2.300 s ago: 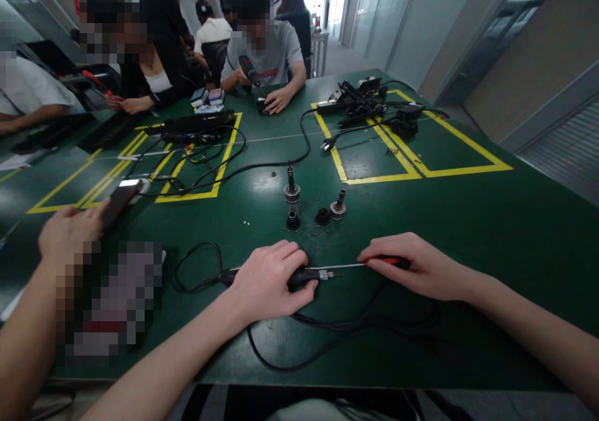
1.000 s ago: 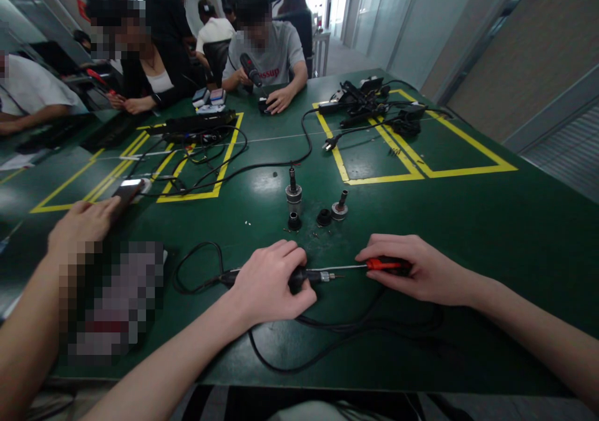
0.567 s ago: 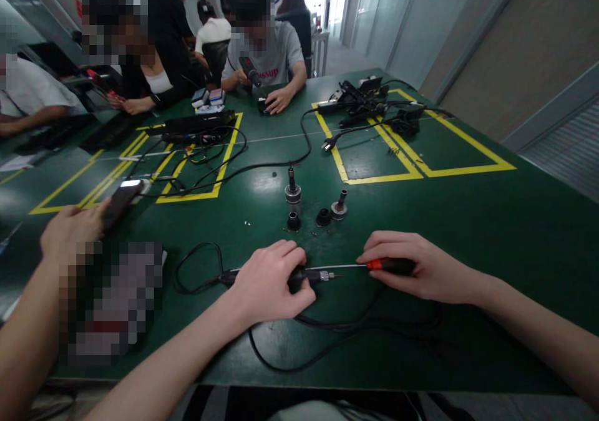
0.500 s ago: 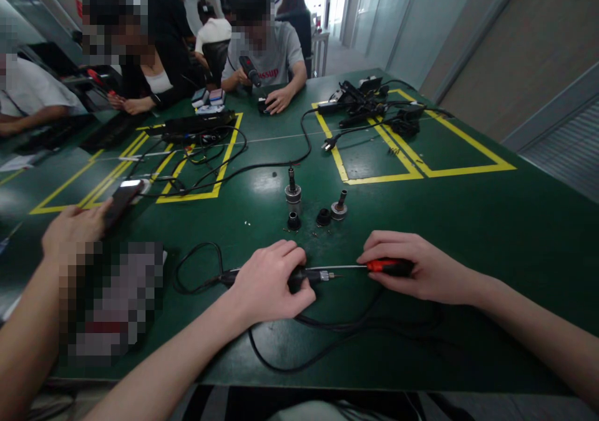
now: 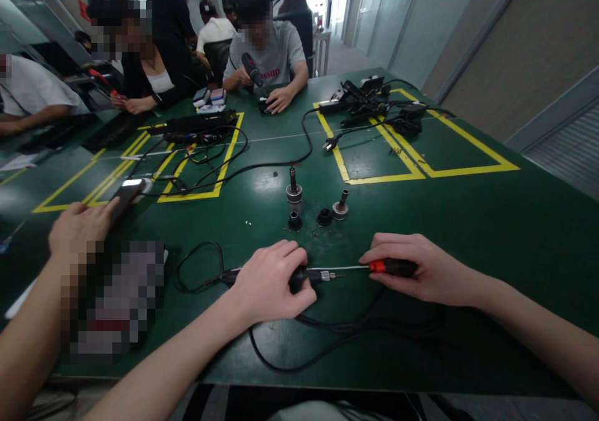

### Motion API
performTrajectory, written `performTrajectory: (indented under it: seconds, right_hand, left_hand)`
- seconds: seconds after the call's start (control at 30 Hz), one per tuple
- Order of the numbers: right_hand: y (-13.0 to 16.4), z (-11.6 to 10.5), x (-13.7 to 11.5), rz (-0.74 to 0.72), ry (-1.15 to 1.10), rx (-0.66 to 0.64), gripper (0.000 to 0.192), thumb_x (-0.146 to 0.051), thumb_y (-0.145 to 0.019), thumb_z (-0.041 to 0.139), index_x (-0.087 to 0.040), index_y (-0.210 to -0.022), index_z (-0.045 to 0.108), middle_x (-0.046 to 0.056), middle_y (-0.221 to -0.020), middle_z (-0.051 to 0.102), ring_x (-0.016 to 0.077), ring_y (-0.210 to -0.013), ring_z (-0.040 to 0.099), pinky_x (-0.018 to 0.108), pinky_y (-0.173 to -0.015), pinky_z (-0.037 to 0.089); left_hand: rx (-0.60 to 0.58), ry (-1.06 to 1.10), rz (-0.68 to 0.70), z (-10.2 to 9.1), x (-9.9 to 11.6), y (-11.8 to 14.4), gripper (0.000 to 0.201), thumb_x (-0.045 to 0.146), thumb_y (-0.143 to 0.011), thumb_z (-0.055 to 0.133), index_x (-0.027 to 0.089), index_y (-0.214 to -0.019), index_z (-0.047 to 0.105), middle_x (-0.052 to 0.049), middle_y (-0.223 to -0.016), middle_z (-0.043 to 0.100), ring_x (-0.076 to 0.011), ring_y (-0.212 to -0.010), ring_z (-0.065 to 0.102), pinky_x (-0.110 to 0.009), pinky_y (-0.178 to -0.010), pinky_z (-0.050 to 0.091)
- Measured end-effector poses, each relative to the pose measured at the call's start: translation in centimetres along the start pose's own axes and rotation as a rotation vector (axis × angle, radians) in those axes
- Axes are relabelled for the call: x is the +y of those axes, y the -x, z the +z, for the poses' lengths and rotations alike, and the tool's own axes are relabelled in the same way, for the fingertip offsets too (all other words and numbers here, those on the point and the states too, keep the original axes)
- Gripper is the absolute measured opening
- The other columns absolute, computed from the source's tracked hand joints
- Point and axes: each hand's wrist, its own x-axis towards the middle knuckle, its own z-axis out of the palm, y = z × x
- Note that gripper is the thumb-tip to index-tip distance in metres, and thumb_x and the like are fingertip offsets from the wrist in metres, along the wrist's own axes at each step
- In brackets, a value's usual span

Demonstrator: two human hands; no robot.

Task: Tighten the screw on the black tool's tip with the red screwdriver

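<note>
12 = far side of table. Left hand is on the black tool: fingers and thumb curled round the body, closed as far as its girth allows. Metal collar and thin bit stick out toward 3 o'clock. Cord exits at 9, loops up at 10; more black cord lies at 5.

Right hand is at 3 from left: thumb and fingertips pinched on the red-and-black handle of the screwdriver. Shaft runs to 9, alongside the tool; far end is behind the left hand, can't tell if the two touch.

From left hand: tall part upright between 12 and 1, cap just nearer; ring and short part side by side at 1. Tiny bits around them, too small to ID.

Phone at 10, co-worker's hand on it. Person across, 12, holds drill.
</note>
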Motion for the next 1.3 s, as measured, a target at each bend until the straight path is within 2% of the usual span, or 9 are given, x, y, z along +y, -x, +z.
performTrajectory:
  seconds: [0.17, 0.3, 0.57, 0.77, 1.0, 1.13, 1.3]
  right_hand:
    - [-0.04, 0.12, -0.21, 0.030, 0.036, -0.044, 0.019, -0.028, -0.107, 0.062, -0.020, -0.109, 0.079, 0.004, -0.084, 0.077, 0.0169, -0.069, 0.072, 0.028, -0.064, 0.053]
    - [-0.08, 0.25, -0.07, -0.009, 0.052, -0.032, 0.023, -0.024, -0.109, 0.056, -0.020, -0.109, 0.079, 0.004, -0.079, 0.076, 0.0167, -0.066, 0.070, 0.028, -0.064, 0.052]
    - [-0.09, 0.43, 0.29, -0.013, 0.048, 0.003, 0.015, -0.025, -0.105, 0.066, -0.021, -0.111, 0.078, 0.006, -0.091, 0.076, 0.0170, -0.073, 0.072, 0.027, -0.063, 0.053]
    - [-0.19, 0.27, -0.04, -0.012, 0.053, -0.016, 0.026, -0.024, -0.111, 0.054, -0.020, -0.111, 0.079, 0.006, -0.088, 0.078, 0.0170, -0.072, 0.073, 0.028, -0.062, 0.053]
    - [-0.03, 0.14, 0.04, -0.027, 0.036, -0.013, 0.016, -0.024, -0.106, 0.065, -0.021, -0.111, 0.080, 0.008, -0.097, 0.077, 0.0188, -0.080, 0.075, 0.029, -0.067, 0.057]
    - [-0.15, 0.31, -0.31, -0.028, 0.054, -0.011, 0.017, -0.026, -0.107, 0.065, -0.020, -0.113, 0.079, 0.008, -0.096, 0.077, 0.0172, -0.076, 0.073, 0.027, -0.064, 0.054]
    - [-0.26, 0.32, -0.55, -0.041, 0.093, -0.025, 0.022, -0.020, -0.109, 0.056, -0.019, -0.110, 0.078, 0.004, -0.081, 0.074, 0.0164, -0.069, 0.069, 0.027, -0.061, 0.048]
  left_hand:
    - [-0.009, -0.012, 0.002, 0.07, -0.01, -0.09, 0.006, 0.026, -0.080, 0.057, 0.023, -0.085, 0.055, -0.002, -0.081, 0.061, -0.0214, -0.077, 0.061, -0.033, -0.067, 0.047]
    - [-0.012, -0.010, 0.008, 0.10, -0.03, -0.11, 0.007, 0.026, -0.080, 0.057, 0.023, -0.086, 0.055, -0.002, -0.081, 0.061, -0.0215, -0.077, 0.061, -0.033, -0.067, 0.047]
    - [-0.028, -0.010, -0.003, 0.05, 0.05, -0.01, 0.007, 0.026, -0.081, 0.058, 0.023, -0.087, 0.055, -0.002, -0.083, 0.062, -0.0218, -0.079, 0.062, -0.033, -0.069, 0.049]
    - [-0.036, -0.014, -0.012, -0.12, 0.10, -0.07, 0.007, 0.026, -0.081, 0.058, 0.023, -0.087, 0.056, -0.002, -0.083, 0.063, -0.0218, -0.080, 0.062, -0.034, -0.070, 0.051]
    - [-0.039, -0.017, -0.012, -0.21, 0.15, -0.13, 0.007, 0.026, -0.081, 0.058, 0.023, -0.087, 0.057, -0.002, -0.084, 0.063, -0.0223, -0.080, 0.063, -0.034, -0.071, 0.052]
    - [-0.048, -0.012, -0.017, -0.30, 0.21, -0.08, 0.006, 0.026, -0.081, 0.058, 0.023, -0.087, 0.056, -0.002, -0.083, 0.062, -0.0221, -0.079, 0.062, -0.034, -0.071, 0.052]
    - [-0.048, -0.010, -0.010, -0.22, 0.13, -0.08, 0.006, 0.026, -0.082, 0.057, 0.023, -0.087, 0.056, -0.003, -0.083, 0.062, -0.0222, -0.079, 0.062, -0.034, -0.071, 0.051]
